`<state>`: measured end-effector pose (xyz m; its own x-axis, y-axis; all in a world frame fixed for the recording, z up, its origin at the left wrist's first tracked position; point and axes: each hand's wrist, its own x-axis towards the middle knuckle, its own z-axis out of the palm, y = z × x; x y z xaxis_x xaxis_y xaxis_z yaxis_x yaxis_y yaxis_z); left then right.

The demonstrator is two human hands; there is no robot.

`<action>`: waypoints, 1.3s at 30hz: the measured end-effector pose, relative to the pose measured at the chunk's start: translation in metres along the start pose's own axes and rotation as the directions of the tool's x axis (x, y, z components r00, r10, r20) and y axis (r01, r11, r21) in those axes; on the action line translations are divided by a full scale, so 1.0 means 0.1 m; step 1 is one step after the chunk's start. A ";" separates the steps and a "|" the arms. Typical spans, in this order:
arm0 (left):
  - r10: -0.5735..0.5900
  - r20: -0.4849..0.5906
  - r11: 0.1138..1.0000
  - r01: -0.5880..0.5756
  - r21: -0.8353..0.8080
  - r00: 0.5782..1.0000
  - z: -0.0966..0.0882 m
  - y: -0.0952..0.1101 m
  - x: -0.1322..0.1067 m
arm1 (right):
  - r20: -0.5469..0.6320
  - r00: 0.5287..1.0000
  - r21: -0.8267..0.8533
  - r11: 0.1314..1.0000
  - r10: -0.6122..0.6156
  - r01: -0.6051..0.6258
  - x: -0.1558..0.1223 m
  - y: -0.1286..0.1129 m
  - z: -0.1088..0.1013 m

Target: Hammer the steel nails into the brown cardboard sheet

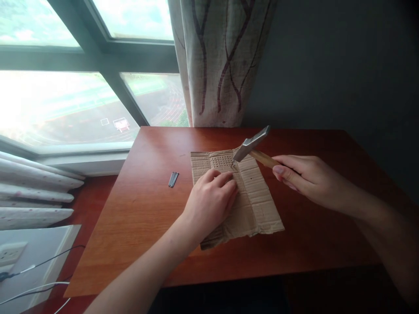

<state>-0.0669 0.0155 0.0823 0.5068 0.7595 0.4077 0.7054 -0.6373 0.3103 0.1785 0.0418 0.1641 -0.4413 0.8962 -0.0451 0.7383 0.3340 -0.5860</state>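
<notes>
A flat piece of brown cardboard (252,205) lies on the reddish wooden table (147,209), with a grid of small holes near its top edge. My left hand (211,200) rests on the cardboard, fingers curled and pinched beside a thin nail (233,166) standing by the holes. My right hand (304,176) grips the wooden handle of a hammer (253,144). The metal head hangs tilted just above the nail.
Several loose nails (173,179) lie in a small bundle on the table left of the cardboard. A patterned curtain (222,61) and a large window (81,87) stand behind the table. Left of it are a radiator, a wall socket (11,253) and cables.
</notes>
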 end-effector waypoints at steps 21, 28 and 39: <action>-0.020 -0.003 0.997 0.019 -0.070 1.000 0.02 -0.02 -0.02 | 0.009 1.000 0.009 1.000 0.030 -0.030 0.02 0.00 0.05; -0.021 -0.001 0.997 0.021 -0.072 1.000 0.02 -0.02 -0.02 | 0.008 1.000 -0.010 1.000 0.013 -0.012 0.03 -0.04 0.05; -0.022 -0.011 0.997 0.021 -0.068 1.000 0.02 -0.02 -0.01 | 0.029 1.000 -0.048 0.999 -0.010 0.011 0.07 -0.03 0.07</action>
<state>-0.0676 0.0165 0.0793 0.4857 0.7717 0.4106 0.6807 -0.6286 0.3762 0.1700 0.0447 0.1599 -0.4633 0.8840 -0.0627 0.7568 0.3578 -0.5471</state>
